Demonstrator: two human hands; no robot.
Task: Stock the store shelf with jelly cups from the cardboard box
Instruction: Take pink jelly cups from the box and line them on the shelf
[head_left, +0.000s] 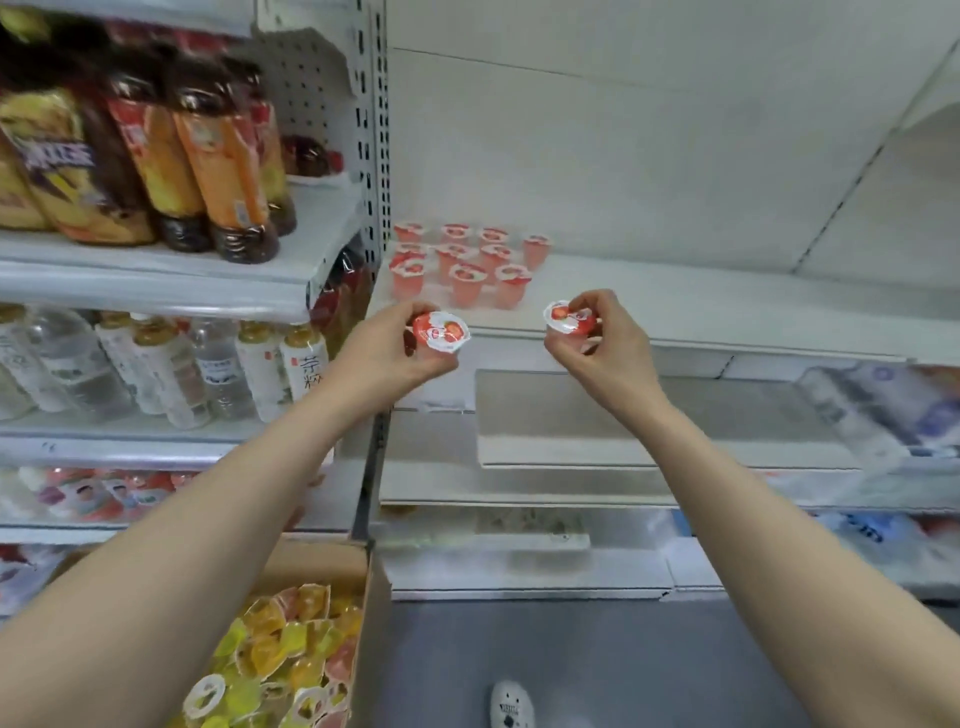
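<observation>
My left hand (387, 353) grips a red jelly cup (441, 332) by its side, lid tilted toward me. Another red jelly cup (569, 319) is pinched in my right hand (605, 343). Both cups hover just in front of the white shelf (701, 306). Several red jelly cups (465, 262) stand upright in rows at the shelf's left end, a little beyond my hands. At the bottom left lies the open cardboard box (376, 587), holding several yellow, orange and pink jelly cups (291, 639).
Brown drink bottles (218, 156) fill the upper left shelf, pale bottles (171, 364) the one below. A perforated upright post (376, 156) divides the shelving. Wrapped white packs (883, 410) lie on the lower right shelf. A shoe (511, 704) stands on the grey floor.
</observation>
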